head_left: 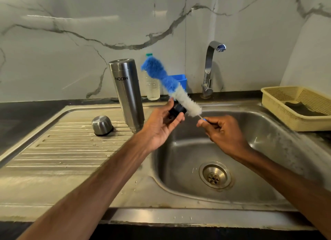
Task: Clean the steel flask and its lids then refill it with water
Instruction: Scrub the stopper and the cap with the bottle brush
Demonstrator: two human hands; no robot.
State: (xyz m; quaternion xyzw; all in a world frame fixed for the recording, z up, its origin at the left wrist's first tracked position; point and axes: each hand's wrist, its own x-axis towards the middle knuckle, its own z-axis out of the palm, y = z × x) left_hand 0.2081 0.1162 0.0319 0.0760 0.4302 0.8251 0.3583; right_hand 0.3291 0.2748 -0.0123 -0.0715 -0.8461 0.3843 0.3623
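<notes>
My tall cylindrical brushed-steel flask (128,94) stands mouth-down on the ribbed steel drainboard (62,150), so its printed logo reads upside down. The small rounded steel cup lid (102,125) sits near it on the left, also upside down, its dark rim on the ribs and apart from the flask. I hold the black round plastic inner lid (176,109) in my left hand (159,127) above the basin's edge. The white lower bristles of the long blue-and-white bottle brush (168,85) touch that lid. My right hand (223,130) pinches the brush's thin handle.
</notes>
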